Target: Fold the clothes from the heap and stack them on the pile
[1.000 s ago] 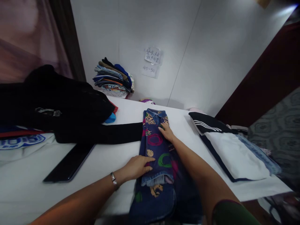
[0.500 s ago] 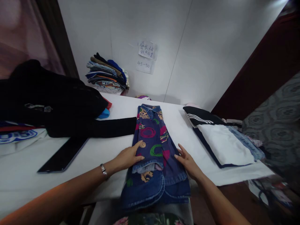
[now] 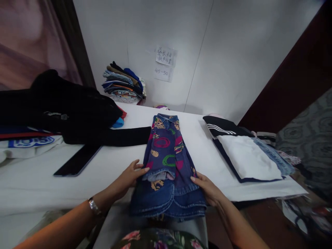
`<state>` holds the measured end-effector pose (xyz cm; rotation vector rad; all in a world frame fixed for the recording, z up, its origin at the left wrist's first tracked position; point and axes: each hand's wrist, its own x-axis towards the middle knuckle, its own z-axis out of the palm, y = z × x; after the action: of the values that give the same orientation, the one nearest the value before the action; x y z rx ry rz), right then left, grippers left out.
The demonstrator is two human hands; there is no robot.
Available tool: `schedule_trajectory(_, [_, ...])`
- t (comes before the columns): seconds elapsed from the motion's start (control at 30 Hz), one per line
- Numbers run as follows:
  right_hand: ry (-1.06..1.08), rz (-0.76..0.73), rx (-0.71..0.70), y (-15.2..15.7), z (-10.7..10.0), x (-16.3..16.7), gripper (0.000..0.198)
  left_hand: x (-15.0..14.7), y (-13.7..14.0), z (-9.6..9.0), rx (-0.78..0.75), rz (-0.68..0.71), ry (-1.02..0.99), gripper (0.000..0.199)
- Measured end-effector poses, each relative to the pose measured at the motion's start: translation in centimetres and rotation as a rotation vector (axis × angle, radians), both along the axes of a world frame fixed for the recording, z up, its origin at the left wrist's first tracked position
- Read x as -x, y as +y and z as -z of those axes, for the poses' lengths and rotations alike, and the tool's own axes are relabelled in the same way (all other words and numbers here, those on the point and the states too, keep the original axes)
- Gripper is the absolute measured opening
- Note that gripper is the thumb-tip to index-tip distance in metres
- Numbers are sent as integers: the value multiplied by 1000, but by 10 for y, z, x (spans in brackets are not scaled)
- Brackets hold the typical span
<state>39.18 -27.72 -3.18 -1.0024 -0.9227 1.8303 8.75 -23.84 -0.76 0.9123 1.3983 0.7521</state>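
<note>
Head view: patterned denim shirt [image 3: 162, 152] lies on the white table [image 3: 121, 155], midway between the two hands. Long axis runs straight away from the wearer; collar [image 3: 166, 118] at the far end, hem nearest the body, around the table's front edge. Left hand [image 3: 127, 180] at the shirt's left side, low down: half open, fingers apart, one digit resting over the cloth edge, no firm hold seen. Right hand [image 3: 207, 188] at the opposite edge, about level with it: fingertips on the cloth, hand curled; whether fabric is pinched, cannot tell. Neither hand clearly nearer; the shirt's lower half spans the gap, with the collar well beyond both. Black sleeve [image 3: 121, 136] reaches in from the left, its end against the shirt. Folded clothes [image 3: 247, 155] lie well apart, to the right.
</note>
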Motion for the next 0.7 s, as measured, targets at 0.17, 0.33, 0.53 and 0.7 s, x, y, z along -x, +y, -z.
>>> schedule_trajectory(0.17, [54,38,36,-7,-3,12,46,1,-7,-16,150,189,-334,75])
schedule_trajectory(0.33, [96,43,75,-14,-17,36,39,9,-1,-22,352,390,-239,38])
schedule_trajectory(0.53, [204,-65,46,-22,-7,95,36,72,36,-52,241,334,25,33])
schedule_trajectory(0.7, [119,-555,131,-17,24,137,34,130,50,-76,156,324,258,40])
